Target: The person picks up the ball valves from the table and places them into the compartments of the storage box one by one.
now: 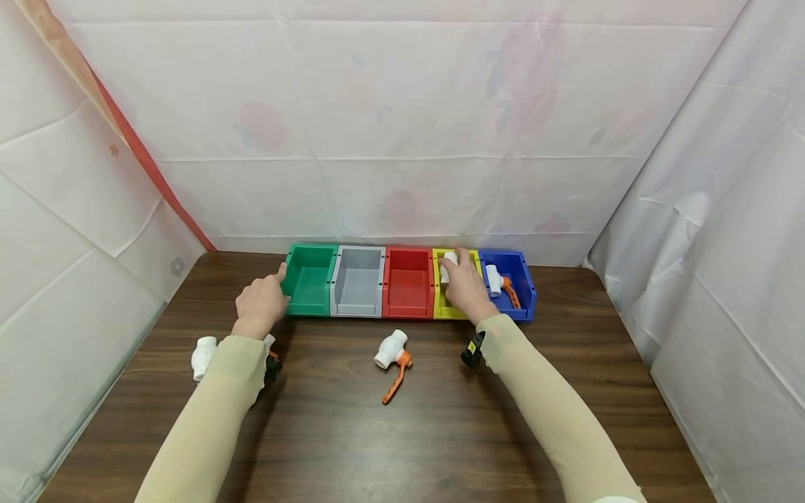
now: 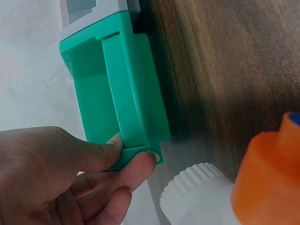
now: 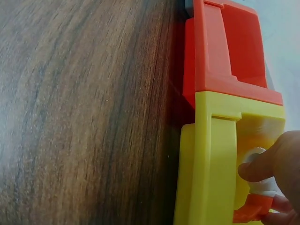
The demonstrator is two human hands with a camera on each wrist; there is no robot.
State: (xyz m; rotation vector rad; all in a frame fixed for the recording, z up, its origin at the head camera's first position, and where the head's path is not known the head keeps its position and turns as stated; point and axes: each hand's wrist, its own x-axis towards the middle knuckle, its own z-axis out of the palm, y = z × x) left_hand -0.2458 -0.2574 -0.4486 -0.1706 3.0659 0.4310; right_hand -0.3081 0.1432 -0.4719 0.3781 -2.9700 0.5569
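Observation:
My left hand (image 1: 260,302) pinches the side wall of the green bin (image 2: 126,79) near its front corner, thumb inside and a finger outside. Inside the yellow bin (image 3: 220,159), my right hand (image 1: 466,285) grips a white ball valve (image 3: 258,187) with an orange handle; the hand hides part of it. Another ball valve (image 1: 494,281) lies in the blue bin (image 1: 525,307). On the table in front of the bins lies a white ball valve (image 1: 391,349) with its orange handle toward me. One more white valve (image 1: 203,356) sits by my left forearm, which partly covers the things there.
The grey bin (image 1: 357,309) and red bin (image 1: 407,307) stand between the green and yellow ones, all in one row on the brown wooden table (image 1: 440,433). A pale cloth backdrop (image 1: 402,126) rises behind the row and along both sides.

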